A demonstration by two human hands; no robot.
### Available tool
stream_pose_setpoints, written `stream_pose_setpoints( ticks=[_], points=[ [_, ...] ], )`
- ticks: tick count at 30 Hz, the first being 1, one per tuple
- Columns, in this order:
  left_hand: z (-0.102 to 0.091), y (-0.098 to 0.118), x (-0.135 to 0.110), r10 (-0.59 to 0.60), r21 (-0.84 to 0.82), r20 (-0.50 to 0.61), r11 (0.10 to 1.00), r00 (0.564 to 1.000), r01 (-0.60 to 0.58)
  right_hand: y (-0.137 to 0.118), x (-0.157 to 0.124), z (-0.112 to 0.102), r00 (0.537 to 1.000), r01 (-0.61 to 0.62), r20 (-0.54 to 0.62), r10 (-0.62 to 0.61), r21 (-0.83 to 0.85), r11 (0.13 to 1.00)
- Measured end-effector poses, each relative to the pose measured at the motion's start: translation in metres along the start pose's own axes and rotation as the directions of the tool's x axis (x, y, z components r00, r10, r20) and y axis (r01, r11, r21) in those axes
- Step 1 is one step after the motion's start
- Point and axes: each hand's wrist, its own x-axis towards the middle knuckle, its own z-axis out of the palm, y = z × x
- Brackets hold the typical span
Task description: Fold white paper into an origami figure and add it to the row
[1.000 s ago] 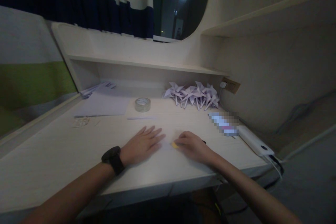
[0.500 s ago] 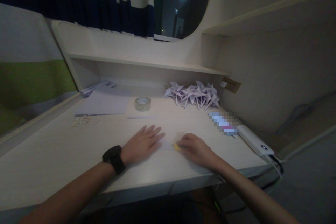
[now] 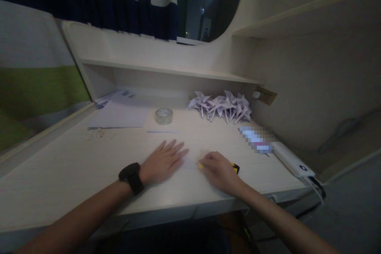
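Tool (image 3: 235, 168), its yellow-black end now showing past the right hand (image 3: 219, 171) that mostly hid it earlier, is clamped in that curled hand beside paper (image 3: 190, 164) on the tabletop (image 3: 71, 170), the left hand (image 3: 163, 162) flat, fingers spread.

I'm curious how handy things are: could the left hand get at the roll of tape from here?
Probably yes. The left hand lies spread on the desk, and the roll of tape sits beyond it. Only a thin white strip lies between, seemingly low enough to pass over.
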Motion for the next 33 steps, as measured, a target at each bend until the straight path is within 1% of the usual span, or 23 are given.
stream_pose_setpoints(
  ticks=[4,15,20,27,31,33],
  points=[
    [0.002,-0.002,0.0,0.014,0.015,0.021,1.0,1.0,-0.015,0.002,0.0,0.0,1.0,0.026,-0.014,-0.026,0.012,1.0],
    [0.003,-0.004,0.0,0.039,0.024,0.028,0.999,0.999,-0.04,0.01,0.003,0.002,0.997,0.081,-0.007,-0.08,0.054,0.995],
    [0.004,-0.006,0.001,0.044,0.034,0.024,0.998,0.999,-0.044,0.01,0.005,-0.001,0.996,0.092,-0.011,-0.092,0.065,0.994],
    [0.0,-0.003,0.001,0.023,0.023,0.044,0.999,0.999,-0.024,0.012,-0.004,-0.017,0.991,0.078,0.098,-0.096,0.174,0.982],
    [-0.002,0.001,0.0,0.01,0.003,0.015,1.0,1.0,-0.01,0.014,-0.011,-0.027,0.986,0.053,0.145,-0.087,0.222,0.974],
    [-0.006,0.002,0.0,0.001,-0.006,-0.015,1.0,1.0,-0.001,0.014,-0.012,-0.03,0.983,0.041,0.165,-0.081,0.233,0.972]
  ],
)
